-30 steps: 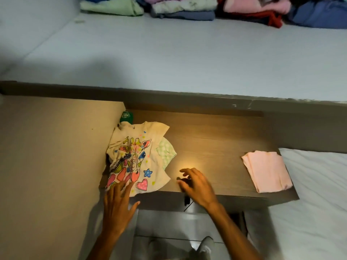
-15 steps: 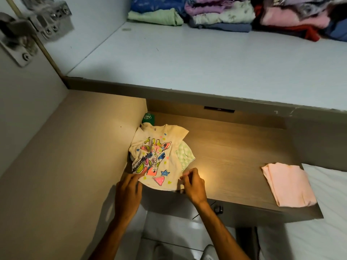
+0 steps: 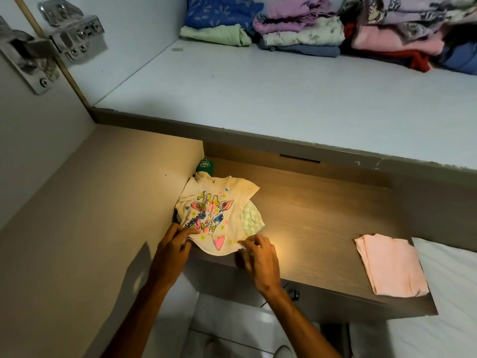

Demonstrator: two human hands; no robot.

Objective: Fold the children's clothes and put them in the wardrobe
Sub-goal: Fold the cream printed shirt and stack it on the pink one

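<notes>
A cream children's T-shirt (image 3: pixel 216 202) with a bright giraffe print lies on the wooden shelf (image 3: pixel 317 218), on top of a green-checked garment (image 3: pixel 251 221). My left hand (image 3: pixel 173 250) pinches the shirt's lower left hem. My right hand (image 3: pixel 258 254) grips the lower right hem at the shelf's front edge. The hem is raised slightly off the shelf. A folded pink garment (image 3: pixel 392 266) lies at the shelf's right end.
A green item (image 3: pixel 205 167) sits in the shelf's back left corner. Above, the white wardrobe shelf (image 3: pixel 271 91) holds stacks of folded clothes (image 3: pixel 304 34) at the back. A door hinge (image 3: pixel 51 45) is at upper left. White bedding (image 3: pixel 449 293) lies to the right.
Both hands moved from open above the shelf edge onto the shirt's bottom hem and took hold of it. The camera tilted up, showing more of the upper shelf.
</notes>
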